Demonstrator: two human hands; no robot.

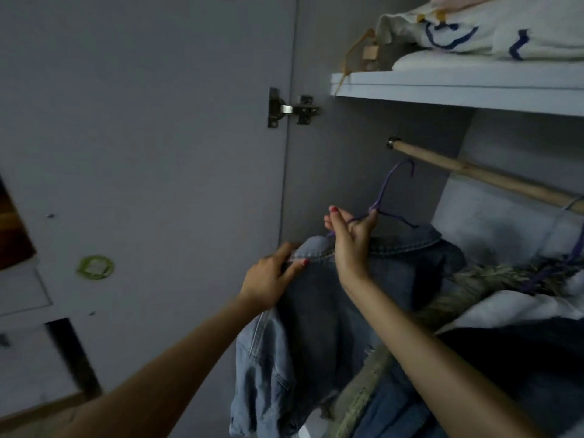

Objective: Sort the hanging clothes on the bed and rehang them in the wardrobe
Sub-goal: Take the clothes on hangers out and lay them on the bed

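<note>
Head view: the step in hand looks like rehanging one garment. A denim jacket (319, 311) hangs on a purple wire hanger (387, 197) inside the open wardrobe, just below the left end of the wooden rail (474, 172). The right hand (352, 235) has its fingers (373, 216) pinched round the hanger's neck, holding it up; the hook is near the rail but not over it. The left hand (268, 279) grips the jacket's left shoulder seam, thumb and fingers closed on the denim. To the right, other clothes (505, 311) already hang from the rail. A shelf (458, 86) above carries folded bedding (493, 30).

The next move calls for lifting the hook up and over the rail, then letting both hands go.
</note>
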